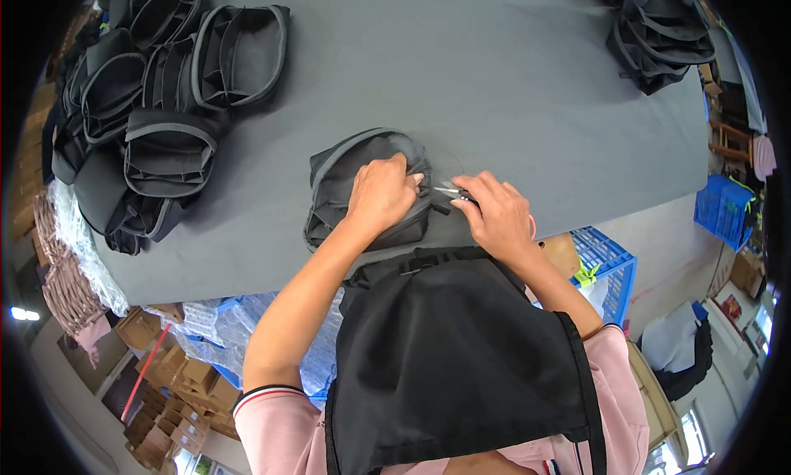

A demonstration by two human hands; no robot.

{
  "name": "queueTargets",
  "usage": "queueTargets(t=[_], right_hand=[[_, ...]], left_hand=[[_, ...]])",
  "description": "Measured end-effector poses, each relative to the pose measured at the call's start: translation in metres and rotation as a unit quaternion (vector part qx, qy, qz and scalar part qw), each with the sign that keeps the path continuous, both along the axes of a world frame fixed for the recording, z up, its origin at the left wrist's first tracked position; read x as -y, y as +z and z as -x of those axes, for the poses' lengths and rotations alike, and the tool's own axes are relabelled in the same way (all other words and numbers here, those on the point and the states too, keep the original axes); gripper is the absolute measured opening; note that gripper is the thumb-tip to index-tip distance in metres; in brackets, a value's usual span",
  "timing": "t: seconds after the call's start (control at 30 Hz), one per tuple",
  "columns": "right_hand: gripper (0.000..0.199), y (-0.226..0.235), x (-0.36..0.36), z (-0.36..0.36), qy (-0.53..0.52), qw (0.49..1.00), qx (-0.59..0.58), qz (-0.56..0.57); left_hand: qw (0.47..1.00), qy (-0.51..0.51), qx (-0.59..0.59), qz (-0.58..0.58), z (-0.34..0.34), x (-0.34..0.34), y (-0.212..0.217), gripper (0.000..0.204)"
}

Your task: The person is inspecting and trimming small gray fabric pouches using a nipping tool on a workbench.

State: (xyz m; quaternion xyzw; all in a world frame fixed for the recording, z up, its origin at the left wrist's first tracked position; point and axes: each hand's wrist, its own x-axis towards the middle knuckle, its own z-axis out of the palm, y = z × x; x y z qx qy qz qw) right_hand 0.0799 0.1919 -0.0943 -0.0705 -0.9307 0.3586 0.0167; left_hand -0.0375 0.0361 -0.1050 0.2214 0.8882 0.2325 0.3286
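Note:
A black zip pouch (328, 177) with grey edging lies unzipped on the grey table in front of me, its inner pockets showing. My left hand (381, 193) is closed on the pouch's right rim, fingers pinching the edge. Just to the right, my right hand (499, 211) holds a small pair of scissors (448, 189). Their silver blades point left at the pouch's edge, close to the left fingertips. Beneath the blades, a short dark tab (441, 208) sticks out from the pouch. Whether the blades touch a thread is too small to tell.
More black pouches (239, 55) are heaped at the table's left, and others (662, 42) sit at the far right. Beyond the near edge stand a blue crate (614, 265), clear plastic wrap (206, 322) and cardboard boxes (194, 376). A black apron (461, 351) covers my front.

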Motion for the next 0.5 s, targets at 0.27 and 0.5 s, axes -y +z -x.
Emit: queueTargets(t=[0.27, 0.5], right_hand=[[0.026, -0.001, -0.002, 0.013, 0.118, 0.985, -0.061, -0.109], [0.026, -0.004, 0.000, 0.016, 0.159, 0.971, -0.066, -0.167]], left_hand=[[0.999, 0.012, 0.038, 0.022, 0.005, -0.003, 0.001, 0.028], [0.999, 0.018, 0.048, 0.011, 0.006, -0.002, 0.001, 0.029]])
